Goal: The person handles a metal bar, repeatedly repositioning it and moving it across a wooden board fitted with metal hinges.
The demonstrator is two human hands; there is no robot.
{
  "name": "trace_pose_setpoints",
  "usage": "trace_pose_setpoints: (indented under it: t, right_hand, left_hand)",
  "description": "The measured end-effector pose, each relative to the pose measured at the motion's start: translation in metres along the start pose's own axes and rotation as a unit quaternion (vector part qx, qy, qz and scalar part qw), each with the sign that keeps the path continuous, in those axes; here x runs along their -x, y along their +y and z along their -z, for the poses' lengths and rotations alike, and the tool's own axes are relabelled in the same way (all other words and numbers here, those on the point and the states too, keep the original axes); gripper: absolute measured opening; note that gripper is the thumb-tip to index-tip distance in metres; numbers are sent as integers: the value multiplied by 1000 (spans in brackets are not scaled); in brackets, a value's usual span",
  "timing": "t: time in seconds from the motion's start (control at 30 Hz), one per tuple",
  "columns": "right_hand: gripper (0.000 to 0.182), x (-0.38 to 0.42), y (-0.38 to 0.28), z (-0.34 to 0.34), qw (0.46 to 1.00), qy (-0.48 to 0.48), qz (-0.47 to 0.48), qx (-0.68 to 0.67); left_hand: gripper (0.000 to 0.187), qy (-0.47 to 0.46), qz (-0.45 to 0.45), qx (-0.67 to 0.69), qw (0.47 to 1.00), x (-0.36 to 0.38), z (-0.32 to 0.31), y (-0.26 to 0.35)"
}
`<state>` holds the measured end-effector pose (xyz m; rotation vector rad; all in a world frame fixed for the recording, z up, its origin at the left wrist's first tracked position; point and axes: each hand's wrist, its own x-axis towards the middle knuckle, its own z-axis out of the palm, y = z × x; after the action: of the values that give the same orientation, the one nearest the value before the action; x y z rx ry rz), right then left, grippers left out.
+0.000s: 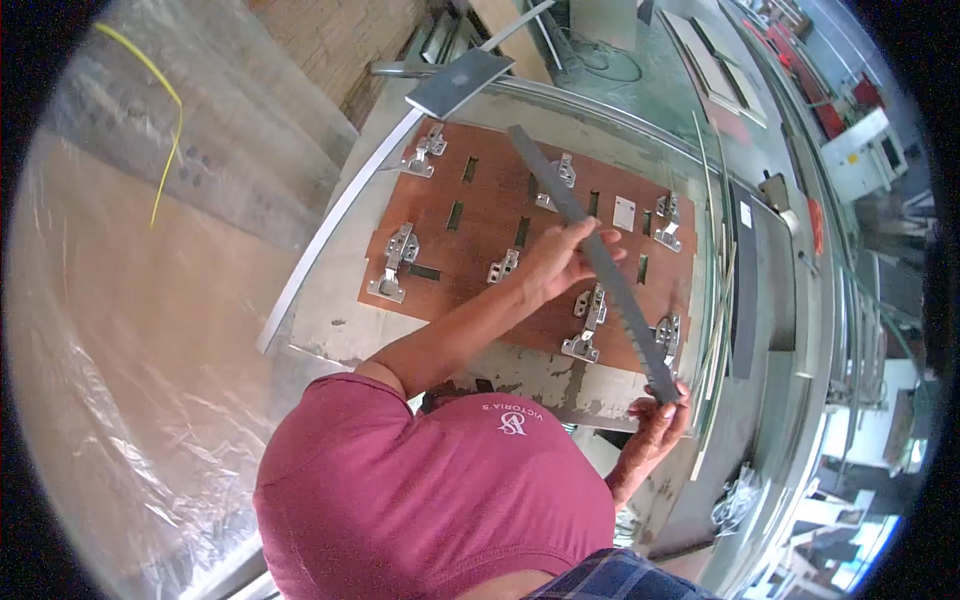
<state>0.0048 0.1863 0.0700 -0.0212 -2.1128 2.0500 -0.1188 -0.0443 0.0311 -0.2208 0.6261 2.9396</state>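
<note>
A long, flat dark-grey strip (618,290) with small notches along part of one edge slants across the view. My left hand (565,258) is closed on it near the middle. My right hand (660,422) grips its lower end. Beneath the strip lies a reddish-brown wooden panel (480,205) with several cut slots. Metal cabinet hinges sit on the panel, among them one hinge (398,262) at the left, one hinge (590,325) near the front and one hinge (668,222) at the right. A small white label (624,213) is on the panel too.
A worn pale table (335,310) bears the panel. A long white strip (340,215) and a dark rectangular piece (460,84) lie at its left and back. Thin rods (718,300) run along the right. Clear plastic sheeting (130,380) covers the left side.
</note>
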Motion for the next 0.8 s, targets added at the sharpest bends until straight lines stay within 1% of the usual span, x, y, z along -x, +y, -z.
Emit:
trace_pose_setpoints:
  t: [0.03,0.07,0.13,0.17,0.23,0.3,0.33,0.4,0.43,0.47,0.5,0.57,0.63,0.67,0.73,0.8]
  right_hand:
    - [49,-2,-1,-6,1000,-27,-5,-8]
    - [47,-4,-2,-14,998,-53,-11,-16]
    - [39,-10,4,-26,993,-102,-47,-31]
    - [39,-12,3,-34,991,-128,-43,-27]
    - [39,-19,1,-49,986,-161,-38,-21]
    - [38,-24,5,-57,976,-208,-47,41]
    - [38,-26,6,-62,974,-215,-46,43]
    - [38,-27,8,-71,970,-230,-66,42]
    - [37,-28,12,-72,969,-235,-78,21]
    - [37,-27,12,-74,966,-244,-78,23]
    - [37,-26,12,-76,967,-240,-84,20]
    - [36,-26,11,-76,965,-245,-92,21]
    - [37,-26,10,-73,970,-222,-94,16]
    - [37,-27,12,-70,967,-234,-98,21]
    - [39,-29,18,-60,979,-176,-100,7]
    - [40,-31,20,-49,978,-176,-114,17]
  left_hand:
    - [27,17,-19,-24,999,1,3,9]
    - [27,19,-26,-20,999,3,8,19]
    - [28,67,-56,-26,996,6,17,39]
    - [24,72,-66,8,995,5,23,47]
    - [26,81,-96,7,992,7,37,61]
    - [28,96,-132,-13,986,10,50,73]
    - [28,99,-138,-9,985,10,57,75]
    - [28,137,-146,10,980,10,74,76]
    - [28,140,-153,14,978,7,82,76]
    - [27,123,-146,23,981,4,89,75]
    - [26,107,-138,32,984,6,87,76]
    - [25,109,-153,33,982,8,82,76]
    - [25,115,-171,38,978,17,68,74]
    - [26,111,-181,35,977,21,62,71]
    - [26,117,-197,38,973,38,52,64]
    - [29,134,-200,-3,971,55,42,52]
